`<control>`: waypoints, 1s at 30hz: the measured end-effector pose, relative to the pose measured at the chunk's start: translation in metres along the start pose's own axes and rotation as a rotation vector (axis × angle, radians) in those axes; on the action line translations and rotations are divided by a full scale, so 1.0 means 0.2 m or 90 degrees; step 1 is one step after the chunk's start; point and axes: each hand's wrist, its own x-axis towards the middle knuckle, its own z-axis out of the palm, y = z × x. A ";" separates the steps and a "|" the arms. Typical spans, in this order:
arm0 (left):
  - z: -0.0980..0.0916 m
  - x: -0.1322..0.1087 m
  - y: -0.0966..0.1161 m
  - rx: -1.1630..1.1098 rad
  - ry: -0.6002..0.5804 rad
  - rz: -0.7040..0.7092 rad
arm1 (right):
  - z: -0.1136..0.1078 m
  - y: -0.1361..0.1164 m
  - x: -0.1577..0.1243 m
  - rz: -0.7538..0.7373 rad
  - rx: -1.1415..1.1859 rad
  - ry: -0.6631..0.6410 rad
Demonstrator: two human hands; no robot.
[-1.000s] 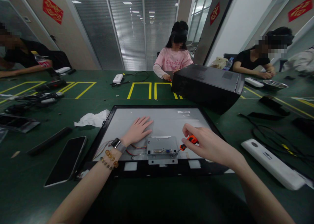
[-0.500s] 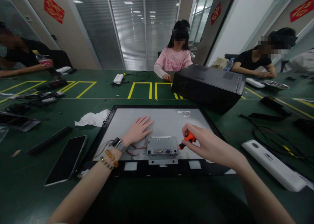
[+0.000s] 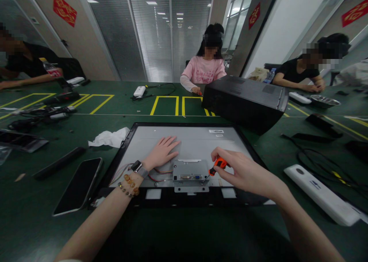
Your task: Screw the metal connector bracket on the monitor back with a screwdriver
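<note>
A flat display panel (image 3: 189, 141) with a black frame lies back side up on the green table. On its lower middle is a metal bracket box (image 3: 190, 168) with a white and a blue port. My left hand (image 3: 163, 153) rests flat on the panel, fingers spread, just left of the box. Thin coloured wires (image 3: 155, 174) run beside my left wrist. My right hand (image 3: 230, 163) is closed round an orange and black screwdriver (image 3: 219, 164). The screwdriver slants down to the left, its tip at the right lower edge of the box.
Beyond the panel stands a large black casing (image 3: 244, 101). A phone (image 3: 79, 185), a dark bar (image 3: 59, 162) and white tissue (image 3: 110, 137) lie left. A white device (image 3: 319, 193) and black cables lie right. A person in pink (image 3: 205, 70) sits opposite; others sit at both sides.
My right hand has shifted slightly left, and the screwdriver handle has turned a little. My left hand stays in place on the panel.
</note>
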 end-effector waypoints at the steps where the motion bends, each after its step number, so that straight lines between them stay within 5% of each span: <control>1: 0.00 0.00 0.00 0.001 -0.002 0.000 | 0.01 0.00 0.00 0.000 -0.012 0.003; 30: 0.00 0.00 0.00 -0.008 0.011 0.006 | 0.00 -0.02 0.02 0.010 -0.045 0.012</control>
